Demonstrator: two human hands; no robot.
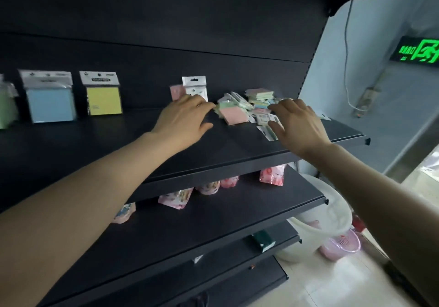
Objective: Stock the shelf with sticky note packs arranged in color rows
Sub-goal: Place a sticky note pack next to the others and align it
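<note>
Sticky note packs (pixel 234 114) heaped between left hand (pixel 187 119) and right hand (pixel 301 128), both palm-down, fingers loosely extended.

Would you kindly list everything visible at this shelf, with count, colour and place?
large packs: three, green, blue, yellow; top shelf left, upright
small upright packs: two, pink, white; top shelf middle
loose pile: uncounted, pastel mix; top shelf right
pouches: about five, pink; second shelf
box: one, dark green; third shelf
basin: one, white; floor right
basket: one, pink; beside basin
exit sign: one, green; right wall
left hand: fingers straight, beside small upright packs
right hand: fingers spread, touches loose pile
</note>
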